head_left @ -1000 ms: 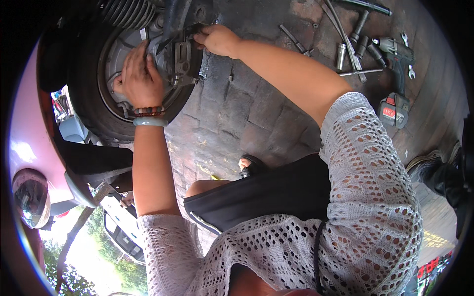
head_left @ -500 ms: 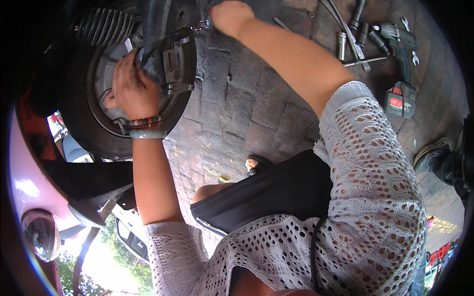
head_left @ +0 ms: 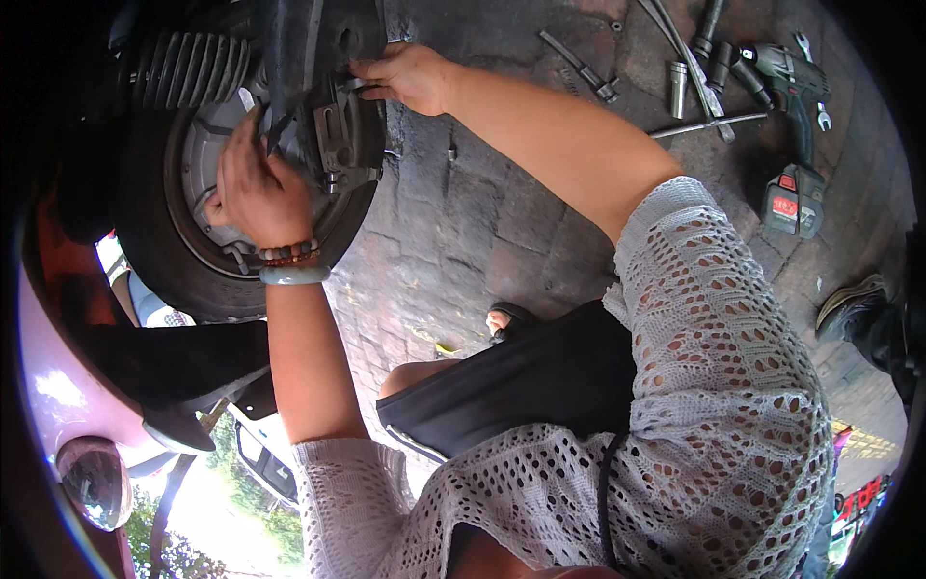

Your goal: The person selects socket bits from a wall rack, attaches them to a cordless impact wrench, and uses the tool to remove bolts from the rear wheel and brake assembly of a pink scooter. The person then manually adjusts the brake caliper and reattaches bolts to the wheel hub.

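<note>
My left hand rests at the silver hub of a black-tyred wheel, fingers curled; what they hold is hidden. A thin pale piece shows above its fingertips. My right hand grips at the top of the dark, grimy brake part, right of a dark vertical arm; its fingertips are partly hidden. A ribbed spring lies across the top left of the wheel.
On the brick paving at right lie a cordless impact tool, sockets, wrenches and metal bars. A pink body panel fills the left edge. Someone's dark shoe stands at far right.
My right hand rose away from the brake part half a second ago and is now back down on it. My left hand has stayed at the hub, shifting slightly in view with the wheel.
</note>
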{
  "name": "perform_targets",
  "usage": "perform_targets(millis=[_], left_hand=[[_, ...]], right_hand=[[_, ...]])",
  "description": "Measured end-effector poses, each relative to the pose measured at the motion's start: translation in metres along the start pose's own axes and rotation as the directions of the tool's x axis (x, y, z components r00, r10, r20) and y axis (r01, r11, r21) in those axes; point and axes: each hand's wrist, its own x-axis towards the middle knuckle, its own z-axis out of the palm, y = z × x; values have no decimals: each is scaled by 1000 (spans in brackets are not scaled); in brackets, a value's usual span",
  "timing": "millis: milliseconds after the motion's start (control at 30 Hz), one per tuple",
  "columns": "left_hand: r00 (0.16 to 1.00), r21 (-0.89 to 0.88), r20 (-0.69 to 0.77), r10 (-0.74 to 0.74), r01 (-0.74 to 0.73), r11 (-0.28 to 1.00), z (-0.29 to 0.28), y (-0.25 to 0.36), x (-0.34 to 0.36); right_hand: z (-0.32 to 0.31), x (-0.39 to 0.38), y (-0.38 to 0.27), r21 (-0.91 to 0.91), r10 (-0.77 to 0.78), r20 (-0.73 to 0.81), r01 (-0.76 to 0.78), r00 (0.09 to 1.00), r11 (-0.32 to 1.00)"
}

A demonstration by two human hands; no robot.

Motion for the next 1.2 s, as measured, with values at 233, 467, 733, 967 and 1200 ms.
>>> perform_targets(millis=[233, 467, 733, 967, 1200], left_hand=[[999, -37, 51, 11, -9, 999, -4, 5, 3], [1000, -5, 30, -1, 1, 1000, -3, 9, 5], [999, -33, 32, -11, 12, 999, 1, 5, 3], [998, -43, 56, -20, 23, 999, -1, 1, 4], [998, -12, -29, -58, 58, 998, -3, 5, -7]], right_hand=[[-4, 1, 1, 11, 27, 44, -28, 999, 1000], [1, 5, -5, -334, 3, 71, 21, 997, 942], [3, 2, -7, -394, -40, -20, 28, 999, 919], [4, -4, -5, -215, 34, -72, -49, 997, 975], [9, -12, -14, -396, -29, -159, -37, 987, 917]])
